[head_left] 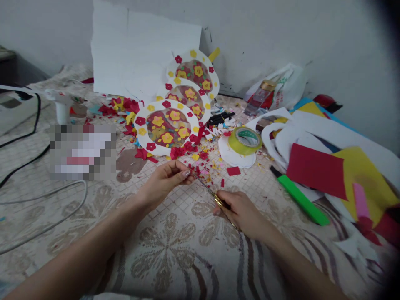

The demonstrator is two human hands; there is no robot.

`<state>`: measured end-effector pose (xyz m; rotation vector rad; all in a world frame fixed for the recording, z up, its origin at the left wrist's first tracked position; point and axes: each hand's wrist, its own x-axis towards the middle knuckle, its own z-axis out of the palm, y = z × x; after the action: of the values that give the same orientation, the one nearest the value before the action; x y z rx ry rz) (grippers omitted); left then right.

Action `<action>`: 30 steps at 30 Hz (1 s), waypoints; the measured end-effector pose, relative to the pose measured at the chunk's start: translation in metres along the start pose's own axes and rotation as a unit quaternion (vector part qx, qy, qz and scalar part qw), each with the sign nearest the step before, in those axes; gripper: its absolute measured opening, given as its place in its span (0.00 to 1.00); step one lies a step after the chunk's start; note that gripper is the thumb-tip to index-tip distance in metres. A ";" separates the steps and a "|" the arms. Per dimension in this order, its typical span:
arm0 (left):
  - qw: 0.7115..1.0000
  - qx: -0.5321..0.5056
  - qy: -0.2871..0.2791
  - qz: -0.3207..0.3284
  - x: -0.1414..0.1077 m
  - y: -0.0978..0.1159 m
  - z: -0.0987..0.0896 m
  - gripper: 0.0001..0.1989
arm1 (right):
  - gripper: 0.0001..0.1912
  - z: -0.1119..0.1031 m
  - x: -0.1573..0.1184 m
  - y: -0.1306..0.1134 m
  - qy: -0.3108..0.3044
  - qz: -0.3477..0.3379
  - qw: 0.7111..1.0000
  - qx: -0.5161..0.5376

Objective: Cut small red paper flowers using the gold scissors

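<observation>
My right hand (242,210) is wrapped round the gold handles of a small pair of scissors (218,200), whose blades point up and left. Close to the tips, my left hand (170,179) pinches a tiny red piece of paper (191,171) between thumb and fingers; most of it is hidden. Just beyond my hands stand three white round paper frames with clear middles, the nearest frame (142,141) dotted with red and yellow paper flowers. Red paper flowers (184,150) and many small scraps lie at its foot.
At the right are a roll of yellow-green tape (245,141), a green cutter (303,200), red paper (315,171) and yellow paper (368,179). A bottle (261,98) leans near a plastic bag (290,85). A white glue gun (62,106) and cables (78,204) occupy the left.
</observation>
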<state>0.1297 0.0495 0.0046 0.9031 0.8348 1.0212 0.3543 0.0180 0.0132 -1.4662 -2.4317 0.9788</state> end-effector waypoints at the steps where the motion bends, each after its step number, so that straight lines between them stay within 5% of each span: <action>1: 1.000 0.002 0.002 0.002 0.000 0.000 0.000 0.08 | 0.18 0.000 0.000 -0.001 0.002 0.000 1.000 -0.001; 30: 0.998 0.034 0.007 0.044 -0.001 -0.003 0.002 0.05 | 0.21 0.005 0.002 -0.006 0.022 0.009 1.000 -0.004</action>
<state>0.1321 0.0477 0.0031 0.9983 0.8513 1.0817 0.3464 0.0158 0.0123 -1.4977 -2.3989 0.9321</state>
